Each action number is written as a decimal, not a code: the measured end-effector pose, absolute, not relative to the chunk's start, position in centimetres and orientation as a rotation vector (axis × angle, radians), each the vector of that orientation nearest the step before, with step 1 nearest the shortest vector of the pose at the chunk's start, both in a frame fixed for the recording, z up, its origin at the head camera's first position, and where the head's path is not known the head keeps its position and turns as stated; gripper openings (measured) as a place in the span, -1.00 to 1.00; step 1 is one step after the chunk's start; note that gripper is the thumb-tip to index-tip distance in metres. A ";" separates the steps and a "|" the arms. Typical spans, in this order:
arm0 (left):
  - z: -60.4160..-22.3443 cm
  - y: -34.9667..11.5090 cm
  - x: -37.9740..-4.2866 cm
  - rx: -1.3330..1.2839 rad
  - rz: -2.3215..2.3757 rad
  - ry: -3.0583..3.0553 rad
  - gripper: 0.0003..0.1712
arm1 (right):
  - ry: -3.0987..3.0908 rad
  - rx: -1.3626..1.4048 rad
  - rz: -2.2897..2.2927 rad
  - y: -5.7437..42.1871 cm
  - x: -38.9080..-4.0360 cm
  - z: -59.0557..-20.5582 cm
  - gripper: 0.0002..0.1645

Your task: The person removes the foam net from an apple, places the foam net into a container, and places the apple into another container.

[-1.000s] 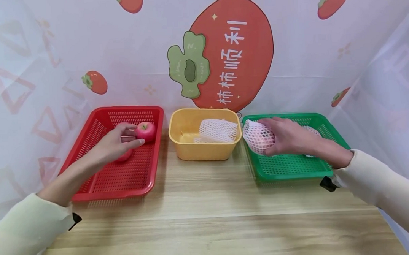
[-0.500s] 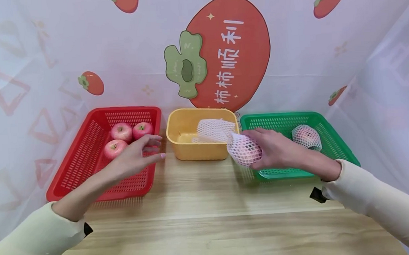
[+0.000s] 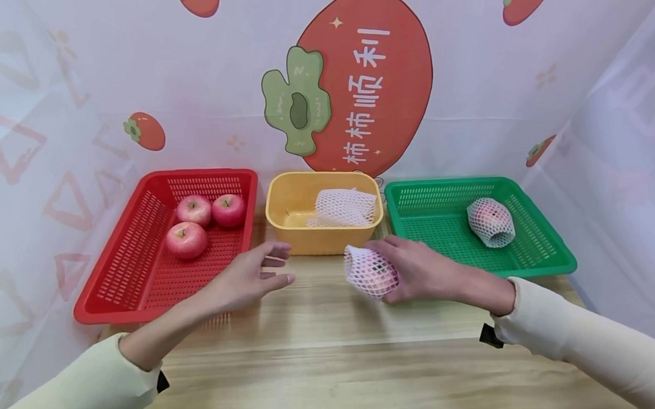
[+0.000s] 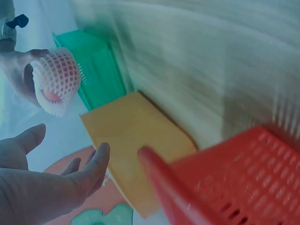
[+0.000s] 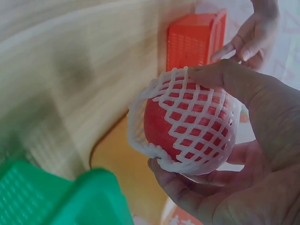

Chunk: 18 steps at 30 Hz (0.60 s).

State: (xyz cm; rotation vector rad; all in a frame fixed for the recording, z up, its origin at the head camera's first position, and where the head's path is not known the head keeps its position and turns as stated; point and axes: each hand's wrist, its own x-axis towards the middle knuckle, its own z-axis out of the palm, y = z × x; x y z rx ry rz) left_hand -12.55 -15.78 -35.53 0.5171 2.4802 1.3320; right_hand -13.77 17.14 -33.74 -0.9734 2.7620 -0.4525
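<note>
In the head view my right hand (image 3: 420, 270) grips an apple in a white foam net (image 3: 371, 272), held above the table in front of the yellow bin. The right wrist view shows the red apple (image 5: 161, 124) through the net's open end, thumb on one side and fingers on the other. My left hand (image 3: 251, 278) hangs over the table by the red basket's front right corner, fingers loosely bent and holding nothing. Several centimetres separate it from the netted apple. Three bare apples (image 3: 187, 240) lie in the red basket (image 3: 146, 315).
A yellow bin (image 3: 323, 238) with white foam nets (image 3: 345, 207) inside stands at the back middle. To the right, the green basket (image 3: 432, 224) holds another netted apple (image 3: 490, 222). The wooden table (image 3: 324, 375) extends in front; a printed cloth (image 3: 201, 82) hangs behind.
My right hand has lifted the netted apple from the green basket and brought it left and nearer. My left hand has left the apples in the red basket and moved right, holding nothing.
</note>
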 end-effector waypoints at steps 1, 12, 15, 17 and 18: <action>-35.8 -15.6 -12.5 0.516 1.338 2.474 -0.40 | 2.760 -0.978 -0.451 17.0 -13.7 -34.0 0.06; -38.7 -14.0 -11.7 0.578 1.422 2.400 -0.49 | 2.696 -0.910 -0.386 15.8 -12.5 -37.4 0.09; -39.7 -13.6 -11.5 0.594 1.446 2.363 -0.53 | 2.681 -0.927 -0.401 15.6 -12.3 -38.3 0.08; -40.3 -13.4 -11.4 0.602 1.454 2.354 -0.56 | 2.682 -0.948 -0.409 15.5 -12.2 -38.7 0.08; -40.6 -13.3 -11.3 0.610 1.454 2.354 -0.58 | 2.681 -0.954 -0.415 15.5 -12.2 -38.9 0.07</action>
